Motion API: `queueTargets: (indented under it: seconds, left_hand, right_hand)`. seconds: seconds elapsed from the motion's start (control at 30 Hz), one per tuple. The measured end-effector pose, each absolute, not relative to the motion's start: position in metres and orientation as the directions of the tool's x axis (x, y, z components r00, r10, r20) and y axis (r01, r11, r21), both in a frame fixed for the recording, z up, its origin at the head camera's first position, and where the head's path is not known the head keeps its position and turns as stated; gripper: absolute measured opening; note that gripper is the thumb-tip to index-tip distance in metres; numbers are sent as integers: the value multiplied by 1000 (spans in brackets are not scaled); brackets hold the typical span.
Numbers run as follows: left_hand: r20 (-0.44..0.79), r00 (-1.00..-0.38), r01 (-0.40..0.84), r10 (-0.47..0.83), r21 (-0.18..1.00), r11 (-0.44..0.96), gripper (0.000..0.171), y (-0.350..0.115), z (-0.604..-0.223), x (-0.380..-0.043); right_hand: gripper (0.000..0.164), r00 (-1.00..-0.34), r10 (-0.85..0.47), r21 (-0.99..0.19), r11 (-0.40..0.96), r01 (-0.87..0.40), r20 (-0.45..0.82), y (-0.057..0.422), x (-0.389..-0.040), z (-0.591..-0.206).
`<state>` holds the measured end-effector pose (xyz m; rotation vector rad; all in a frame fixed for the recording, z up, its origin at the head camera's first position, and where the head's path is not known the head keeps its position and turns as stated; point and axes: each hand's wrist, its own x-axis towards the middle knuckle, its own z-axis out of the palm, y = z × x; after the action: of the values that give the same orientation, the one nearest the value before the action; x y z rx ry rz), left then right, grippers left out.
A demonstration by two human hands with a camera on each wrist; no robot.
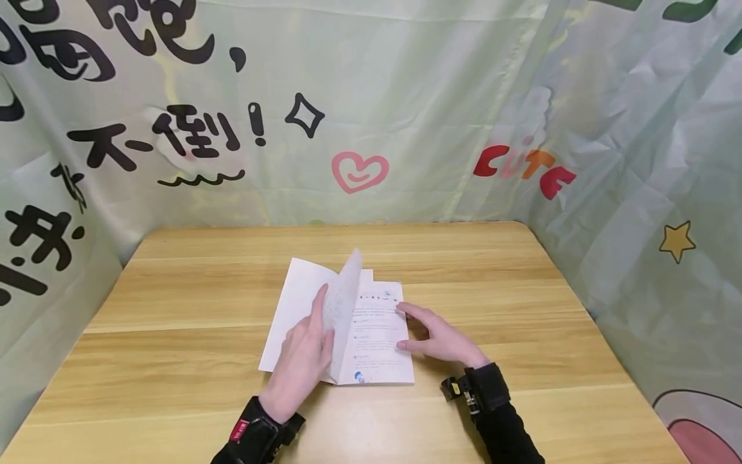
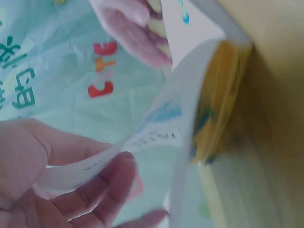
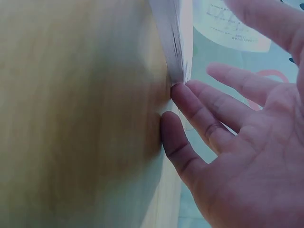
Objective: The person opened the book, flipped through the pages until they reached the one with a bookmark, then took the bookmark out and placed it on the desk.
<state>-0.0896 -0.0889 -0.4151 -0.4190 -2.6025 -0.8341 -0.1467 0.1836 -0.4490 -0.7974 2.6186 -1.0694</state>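
Note:
An open book (image 1: 382, 335) lies near the middle of the table, its right page printed with text and a small blue picture. My left hand (image 1: 304, 354) is over the left side and pinches a page (image 1: 345, 293) between thumb and fingers. That page stands up from the spine and, in the left wrist view, bends in a curve. Under it in that view a yellow-orange cover (image 2: 218, 99) shows. My right hand (image 3: 247, 128) has its fingers spread, with fingertips right at the book's right edge; the page stack (image 3: 173, 38) rises beside them.
The book rests on a light wood-grain table (image 1: 174, 361). Behind it and along both sides hangs a pale green printed cloth (image 1: 429, 96) with lettering, a heart and a star. Black wrist straps (image 1: 487, 386) with small cameras sit on both wrists.

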Motion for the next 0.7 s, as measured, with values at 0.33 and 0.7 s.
queueTargets:
  seconds: [0.33,0.7]
  left_hand:
    - [436,-891,354,128,487,799,90,-109,-409,-96]
    - [264,-953,264,152,465,845,62,-122,-406,-96]
  right_hand:
    - [73,-829,-557,-700,573,-426,49,186,-148,-454]
    - [93,-797,-604,-703,561,-437,13,187,-148,-454]
